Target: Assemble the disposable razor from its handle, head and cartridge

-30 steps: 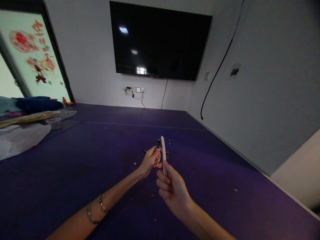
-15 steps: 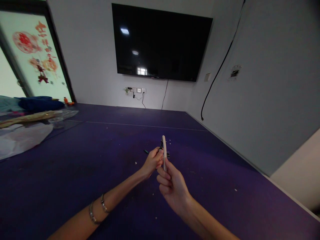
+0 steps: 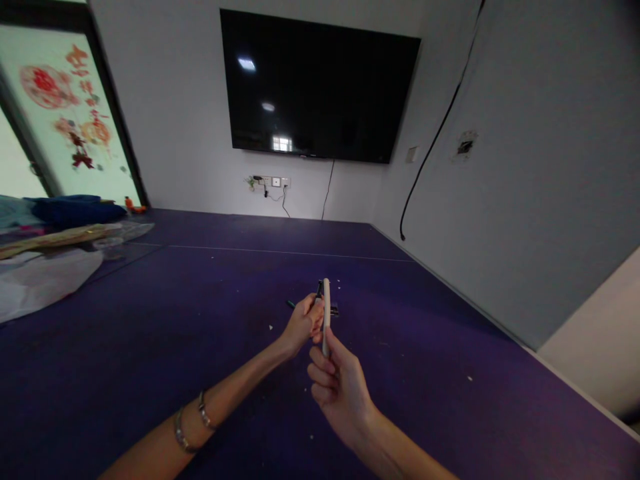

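Note:
My right hand (image 3: 344,387) pinches the lower end of a thin, slightly curved white strip (image 3: 327,300) between thumb and fingers. The strip stands nearly upright, edge towards me. Just left of it, my left hand (image 3: 301,327) is closed around a small dark object (image 3: 319,289) whose tip sticks up above the thumb. Its kind cannot be made out, and the strip and fingers partly hide it. Behind the strip on the purple surface (image 3: 240,373) lies a small dark flat thing (image 3: 335,310). A thin green-tipped item (image 3: 291,304) lies beyond my left hand.
Tiny white scraps (image 3: 271,327) dot the purple surface. To the left lie clear plastic bags (image 3: 50,283) and blue cloth (image 3: 77,210). A television (image 3: 320,87) hangs on the far wall above sockets (image 3: 276,181). A black cable (image 3: 430,153) dangles along the right wall.
My right hand and the white strip have shifted slightly down and left. More of the dark object in my left hand shows beside the strip. The view has turned slightly.

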Available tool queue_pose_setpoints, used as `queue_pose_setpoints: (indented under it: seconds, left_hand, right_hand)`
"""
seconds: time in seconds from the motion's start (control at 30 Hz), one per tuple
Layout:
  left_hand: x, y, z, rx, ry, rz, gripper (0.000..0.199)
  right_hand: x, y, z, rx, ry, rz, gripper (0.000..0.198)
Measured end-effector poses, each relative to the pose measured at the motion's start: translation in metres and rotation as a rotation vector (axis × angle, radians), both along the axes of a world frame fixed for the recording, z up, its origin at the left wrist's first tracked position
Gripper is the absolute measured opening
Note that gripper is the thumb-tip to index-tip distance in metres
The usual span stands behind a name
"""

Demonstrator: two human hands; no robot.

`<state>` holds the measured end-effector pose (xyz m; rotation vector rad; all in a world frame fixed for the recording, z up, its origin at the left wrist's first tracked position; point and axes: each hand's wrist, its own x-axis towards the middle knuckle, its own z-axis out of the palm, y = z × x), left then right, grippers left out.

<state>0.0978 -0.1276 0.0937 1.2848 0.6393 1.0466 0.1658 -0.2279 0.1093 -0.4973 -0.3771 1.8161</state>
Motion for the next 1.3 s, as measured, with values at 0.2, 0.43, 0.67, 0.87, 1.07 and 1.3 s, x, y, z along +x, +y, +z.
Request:
queue_pose_setpoints:
  seconds: [0.2, 0.43, 0.67, 0.87, 1.07, 1.3]
  left_hand:
    - [0.0, 0.002, -0.003, 0.034, -0.042, -0.046, 0.032]
    - [0.0, 0.001, 0.001, -0.025, -0.036, -0.017, 0.032]
    - [0.0, -0.002, 0.002, -0.022, -0.052, -0.024, 0.033]
    - [0.0, 0.004, -0.002, -0.043, -0.074, -0.032, 0.031]
    - [-0.002, 0.004, 0.0, -0.176, -0.098, -0.016, 0.026]
    - [-0.002, 0.007, -0.001, -0.347, -0.127, 0.048, 0.016]
  right_hand:
    - [0.005, 0.002, 0.005, 0.03, 0.015, -0.011, 0.026]
    - [0.0, -0.004, -0.001, -0.026, -0.008, 0.018, 0.03]
    - [0.0, -0.001, -0.001, -0.006, -0.015, -0.025, 0.028]
    - [0.002, -0.006, 0.002, 0.072, -0.069, 0.006, 0.027]
    - [0.034, 0.03, 0.031, 0.375, -0.305, -0.188, 0.021]
    - [0.095, 0.093, 0.017, 0.561, -0.983, -0.339, 0.025]
